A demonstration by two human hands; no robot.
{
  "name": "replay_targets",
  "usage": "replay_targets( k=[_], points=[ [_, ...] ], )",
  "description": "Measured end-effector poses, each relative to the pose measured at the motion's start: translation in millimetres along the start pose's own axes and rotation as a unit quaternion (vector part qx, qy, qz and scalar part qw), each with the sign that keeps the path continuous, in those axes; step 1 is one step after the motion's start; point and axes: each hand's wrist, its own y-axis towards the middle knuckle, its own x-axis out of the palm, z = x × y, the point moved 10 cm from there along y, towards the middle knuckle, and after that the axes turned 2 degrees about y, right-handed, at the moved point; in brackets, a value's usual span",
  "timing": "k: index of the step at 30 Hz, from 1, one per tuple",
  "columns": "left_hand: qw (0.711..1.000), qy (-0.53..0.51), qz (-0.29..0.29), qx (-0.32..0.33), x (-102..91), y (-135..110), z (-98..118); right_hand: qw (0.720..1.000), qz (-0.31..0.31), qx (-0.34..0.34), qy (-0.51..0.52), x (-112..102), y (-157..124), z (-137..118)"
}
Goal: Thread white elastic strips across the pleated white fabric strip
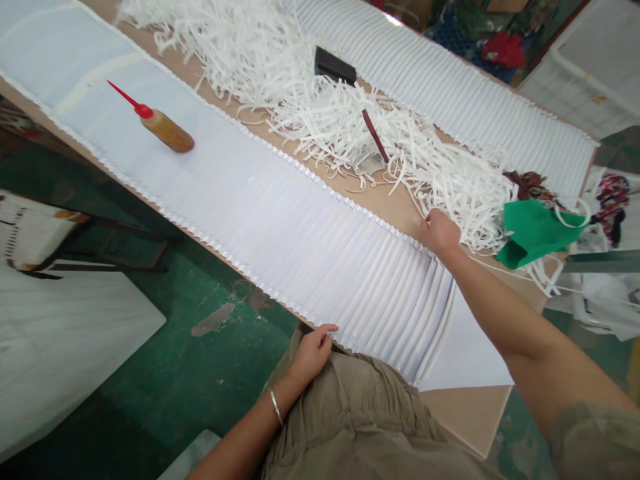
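A long white layered sheet [320, 240] lies along the table, its right part fanned into many overlapping folds with ragged edges. My left hand [314, 347] rests at its near edge, index finger stretched out over the folds, the other fingers partly curled. At the far edge, my right hand [441, 231] is closed in a fist beside a heap of narrow white strips [340, 113]. One thin strip runs close to its fingers; what they grip is hidden. A bottle with a red pointed nozzle [167, 129] lies on the sheet's left part.
A black block [335, 65] and a dark red stick [375, 135] lie on the strips. Behind stretches another fanned white stack [450, 87]. A green bag [543, 230] sits at the table's right. White panels [60, 340] stand lower left above the green floor [220, 320].
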Motion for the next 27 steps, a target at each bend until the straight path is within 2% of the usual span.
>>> replay_targets(
  k=[3, 5, 8, 10, 13, 15, 17, 19, 21, 22, 24, 27],
  points=[
    [0.998, -0.055, 0.023, 0.003, 0.1, -3, -2, 0.995, 0.064, 0.071, 0.011, -13, -2, 54],
    [0.998, -0.057, 0.031, 0.011, -0.2, -5, 1, 0.994, 0.095, 0.053, 0.031, -14, 1, 67],
    [0.999, -0.037, 0.034, 0.019, -1.9, -6, 12, 0.993, 0.105, -0.004, 0.048, -10, 11, 62],
    [0.999, -0.022, 0.034, 0.023, -4.6, -6, 22, 0.994, 0.096, -0.019, 0.048, -9, 15, 57],
    [0.998, -0.014, 0.037, 0.049, -10.6, -5, 45, 0.991, 0.106, -0.080, 0.017, -22, 2, 39],
    [0.994, -0.018, 0.055, 0.089, -16.8, -5, 68, 0.980, 0.097, -0.173, -0.025, -31, -30, 16],
    [0.986, -0.021, 0.081, 0.145, -21.0, -7, 99, 0.960, 0.033, -0.272, -0.059, -27, -79, -12],
    [0.973, -0.019, 0.091, 0.210, -17.8, -9, 133, 0.935, -0.082, -0.341, -0.057, -14, -139, -38],
    [0.961, -0.014, 0.068, 0.268, -4.8, -10, 164, 0.890, -0.215, -0.402, -0.002, -1, -204, -64],
    [0.958, -0.010, 0.047, 0.283, 3.8, -10, 174, 0.875, -0.258, -0.409, 0.037, 0, -229, -75],
    [0.961, -0.002, -0.005, 0.275, 20.9, -9, 180, 0.858, -0.299, -0.404, 0.103, -3, -259, -89],
    [0.975, -0.031, -0.053, 0.212, 29.8, -9, 155, 0.855, -0.323, -0.378, 0.148, -8, -264, -89]
  ],
)
